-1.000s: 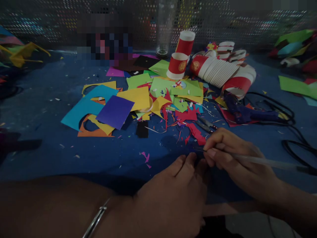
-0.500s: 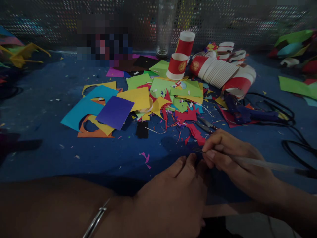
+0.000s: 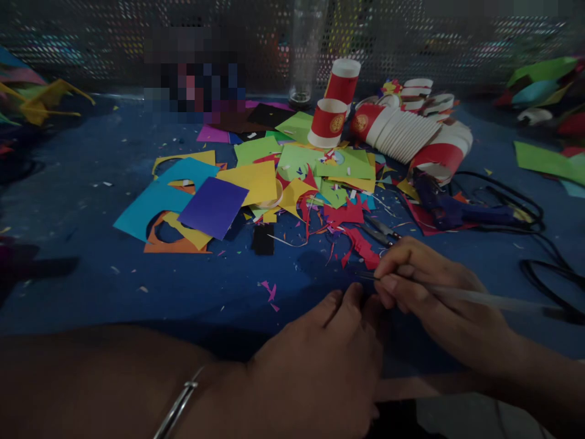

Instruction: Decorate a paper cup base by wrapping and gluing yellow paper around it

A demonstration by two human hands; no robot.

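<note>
My right hand [image 3: 439,305] pinches a pen [image 3: 489,297] with a long, clear barrel close to its tip. The pen slants, its thin point aimed left, just above my left hand's fingertips. My left hand [image 3: 320,360] sits low in the middle, back up, fingers bent and pressed together at the table's near edge. Whatever those fingers grip, if anything, is hidden beneath them. Scissors [image 3: 381,230], partly covered, lie just beyond my right hand among red paper scraps [image 3: 361,244]. A small black paper piece [image 3: 263,239] lies farther left on the blue table [image 3: 173,286].
Coloured sheets, among them a purple square [image 3: 213,207] and a cut-out blue sheet [image 3: 150,204], lie ahead. Behind them stand red-and-white paper cups [image 3: 327,124], with a stack of cups [image 3: 397,134] on its side. A glue gun [image 3: 461,210] with a black cord [image 3: 539,274] is at right.
</note>
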